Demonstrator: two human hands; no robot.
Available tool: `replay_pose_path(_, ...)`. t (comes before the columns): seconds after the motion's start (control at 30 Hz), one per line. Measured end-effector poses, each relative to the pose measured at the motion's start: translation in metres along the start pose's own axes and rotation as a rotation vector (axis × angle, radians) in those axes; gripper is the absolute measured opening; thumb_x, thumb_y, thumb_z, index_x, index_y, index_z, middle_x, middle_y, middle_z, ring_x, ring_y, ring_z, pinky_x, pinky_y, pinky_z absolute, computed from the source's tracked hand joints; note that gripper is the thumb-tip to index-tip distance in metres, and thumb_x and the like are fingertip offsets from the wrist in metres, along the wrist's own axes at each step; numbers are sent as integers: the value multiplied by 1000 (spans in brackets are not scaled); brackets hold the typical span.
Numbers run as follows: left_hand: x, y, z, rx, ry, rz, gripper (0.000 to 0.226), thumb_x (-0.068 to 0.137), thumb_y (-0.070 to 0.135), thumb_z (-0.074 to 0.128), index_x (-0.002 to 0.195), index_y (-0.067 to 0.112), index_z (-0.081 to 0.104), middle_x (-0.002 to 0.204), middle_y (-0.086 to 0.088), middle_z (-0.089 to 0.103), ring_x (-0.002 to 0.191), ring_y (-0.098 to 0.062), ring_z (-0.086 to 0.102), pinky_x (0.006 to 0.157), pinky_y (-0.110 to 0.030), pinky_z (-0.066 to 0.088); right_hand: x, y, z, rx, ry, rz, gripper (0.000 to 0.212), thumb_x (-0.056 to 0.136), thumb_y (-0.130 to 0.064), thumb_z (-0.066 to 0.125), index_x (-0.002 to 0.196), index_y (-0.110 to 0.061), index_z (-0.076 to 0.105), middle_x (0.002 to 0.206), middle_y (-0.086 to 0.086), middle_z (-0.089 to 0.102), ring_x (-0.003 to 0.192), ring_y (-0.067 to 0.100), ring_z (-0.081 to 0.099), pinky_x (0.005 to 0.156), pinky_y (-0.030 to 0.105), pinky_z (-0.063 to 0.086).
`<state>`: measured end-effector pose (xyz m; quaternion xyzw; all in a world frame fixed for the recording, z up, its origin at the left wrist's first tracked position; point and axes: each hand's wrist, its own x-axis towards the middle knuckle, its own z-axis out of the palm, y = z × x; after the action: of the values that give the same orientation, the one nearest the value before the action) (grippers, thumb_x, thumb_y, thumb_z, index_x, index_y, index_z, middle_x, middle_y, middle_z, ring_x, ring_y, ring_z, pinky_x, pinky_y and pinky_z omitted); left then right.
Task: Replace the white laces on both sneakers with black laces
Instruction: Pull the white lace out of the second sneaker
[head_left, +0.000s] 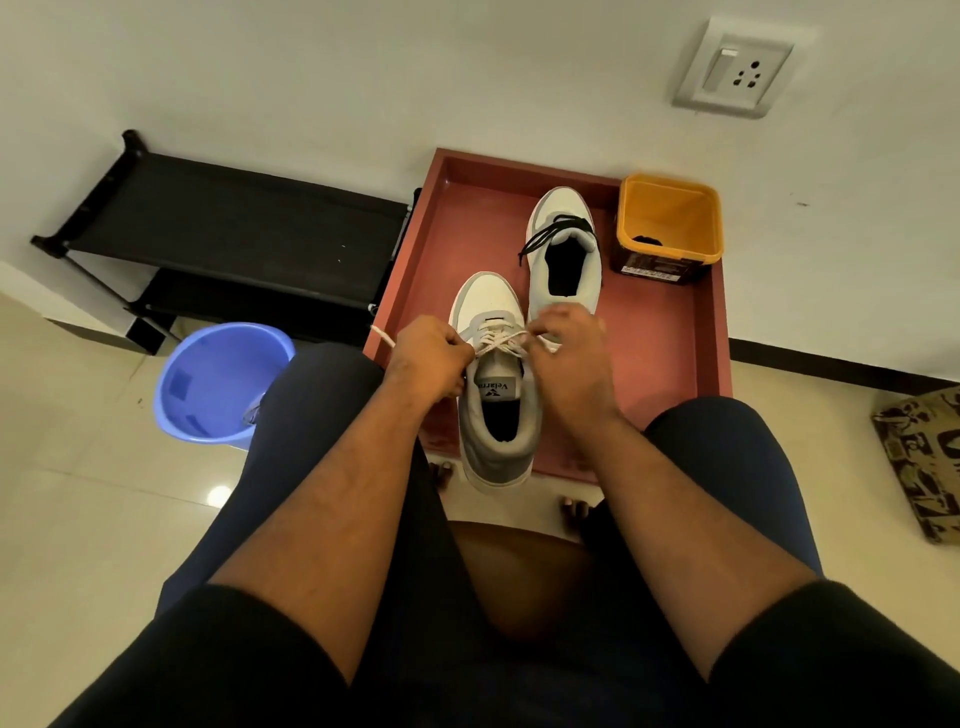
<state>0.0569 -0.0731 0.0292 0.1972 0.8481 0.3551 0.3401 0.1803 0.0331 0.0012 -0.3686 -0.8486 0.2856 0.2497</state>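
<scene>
the red tray sits on the floor at twelve o'clock from the seated person, keeping both shoes within easy reach. the far sneaker, toward one o'clock, already wears a black lace, so half the job looks done. the near sneaker, heel toward the person, keeps its white lace. the blue bucket at ten o'clock and the yellow tub at one o'clock hold small dark shapes, too unclear to name. the left hand is curled, pinching one end of the white lace; the right hand pinches the other, likely drawing it loose from the eyelets.
</scene>
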Motion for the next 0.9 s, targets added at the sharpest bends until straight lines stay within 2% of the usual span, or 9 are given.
replay_pose_path(0.1,1,-1,-1,-3,6,-11,16,90,8,61,76,7,69,73,-15,70,65,-30,71,65,-44,61,3,13,-14,43,-1,160,27,80,-20,74,107,-17,72,116,4,58,112,22,52,98,34,38)
replay_pose_path(0.2,0,2,1,14,6,-3,14,91,12,63,79,9,70,75,-13,70,66,-27,71,66,-42,62,0,3,-8,-55,-160,-34,40,82,-24,70,122,-24,65,132,3,50,124,23,40,103,37,33)
replay_pose_path(0.33,-2,2,1,41,1,30,11,92,14,63,84,10,70,79,-10,71,67,-23,72,67,-39,62,-6,-10,7,-292,-225,-207,27,85,-31,68,111,-25,71,141,-1,46,132,24,31,102,44,29)
replay_pose_path(0.4,-2,1,0,31,5,25,10,91,14,64,84,9,71,82,-11,71,67,-23,72,66,-39,62,-6,-8,7,-265,-185,-215,16,86,-28,68,98,-21,75,137,-1,51,129,23,35,100,45,30)
replay_pose_path(0.57,2,2,1,28,12,5,12,88,12,67,76,11,69,77,-12,71,66,-26,72,64,-41,62,7,13,-20,262,210,228,4,88,-18,67,87,-22,67,119,1,57,108,12,51,94,25,44)
replay_pose_path(0.67,3,3,2,55,19,34,11,88,14,67,77,12,70,77,-11,70,65,-26,71,64,-42,62,15,28,-37,326,385,504,4,91,-20,64,88,-22,62,111,3,61,94,10,57,78,18,49)
replay_pose_path(0.73,3,2,3,86,23,68,10,88,15,67,79,13,70,79,-10,70,67,-26,71,65,-43,62,16,32,-35,325,376,579,3,92,-22,62,94,-21,63,112,2,61,94,12,59,70,15,44)
replay_pose_path(0.8,3,-1,5,112,34,106,4,88,18,67,88,16,70,90,-6,70,78,-25,70,74,-42,61,10,24,-27,290,299,515,18,91,-24,62,109,-21,60,117,-4,53,100,12,55,74,14,43)
replay_pose_path(0.9,3,-1,9,274,75,235,29,86,22,70,115,22,67,122,-2,58,108,-20,58,88,-29,49,-4,10,-15,141,182,234,33,87,-21,67,119,-18,58,120,-1,49,110,14,48,87,21,38)
